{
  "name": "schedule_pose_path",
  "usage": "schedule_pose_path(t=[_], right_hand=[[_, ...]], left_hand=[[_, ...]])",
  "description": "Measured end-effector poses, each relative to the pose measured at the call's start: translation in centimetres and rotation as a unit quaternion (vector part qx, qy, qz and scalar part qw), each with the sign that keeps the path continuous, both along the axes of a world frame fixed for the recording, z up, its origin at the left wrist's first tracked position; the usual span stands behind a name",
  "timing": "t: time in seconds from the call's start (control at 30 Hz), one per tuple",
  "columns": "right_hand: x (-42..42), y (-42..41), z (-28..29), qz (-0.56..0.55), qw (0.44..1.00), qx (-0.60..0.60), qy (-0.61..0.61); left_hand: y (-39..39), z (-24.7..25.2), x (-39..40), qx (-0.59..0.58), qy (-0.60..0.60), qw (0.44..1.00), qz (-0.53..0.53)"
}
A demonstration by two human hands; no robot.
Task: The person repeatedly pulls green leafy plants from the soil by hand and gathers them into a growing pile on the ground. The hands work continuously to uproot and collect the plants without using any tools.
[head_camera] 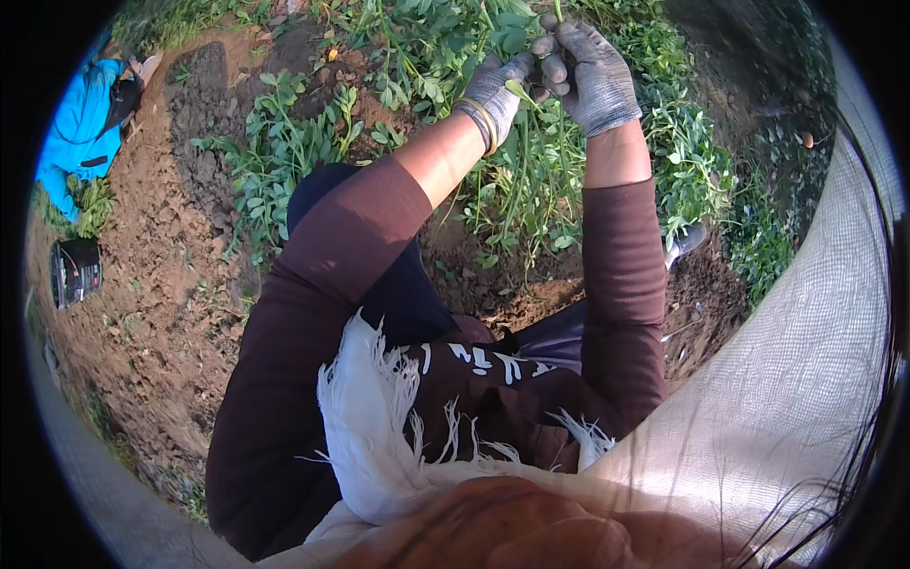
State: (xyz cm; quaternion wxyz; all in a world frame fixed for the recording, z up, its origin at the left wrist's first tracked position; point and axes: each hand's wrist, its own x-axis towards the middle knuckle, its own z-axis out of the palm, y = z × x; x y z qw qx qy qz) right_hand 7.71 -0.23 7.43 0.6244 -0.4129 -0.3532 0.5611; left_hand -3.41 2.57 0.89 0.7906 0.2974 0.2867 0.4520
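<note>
Both my hands wear dirty grey knitted gloves and are close together at the top of the view, above leafy green plants [547, 192]. My left hand [498, 92], with a yellowish band at its wrist, curls around green stems; leaves stick out above and beside it. Its fingertips are mostly hidden. My right hand [590, 71] has its fingers bent, with a thin green stem [559, 10] rising from between thumb and fingers. Long stems hang below and between the two hands.
More low plants [291, 142] grow to the left and right in brown soil [163, 284]. A bright blue garment [82, 121] and a black container [76, 272] lie at the far left. One shoe [688, 240] shows at right. Pale cloth [803, 355] covers the right rim.
</note>
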Motion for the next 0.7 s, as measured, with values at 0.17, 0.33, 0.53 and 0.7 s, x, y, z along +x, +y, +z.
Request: schedule_pose_path(t=[0.17,0.33,0.53,0.7], right_hand=[[0.6,-1.0,-2.6,0.011,0.994,-0.076,-0.078],[1.5,-1.5,-4.0,-0.011,0.965,0.025,-0.262],[1.0,-2.8,-1.3,-0.020,0.950,-0.065,-0.306],[0.1,-2.2,-2.2,-0.089,0.961,-0.042,-0.259]], left_hand=[[0.1,-0.8,-0.2,-0.038,-0.197,0.974,-0.109],[0.8,-2.3,0.3,0.029,0.126,0.990,-0.051],[0.3,-2.3,0.0,0.017,0.238,0.969,-0.062],[0.6,-3.0,0.2,0.020,0.196,0.978,-0.064]])
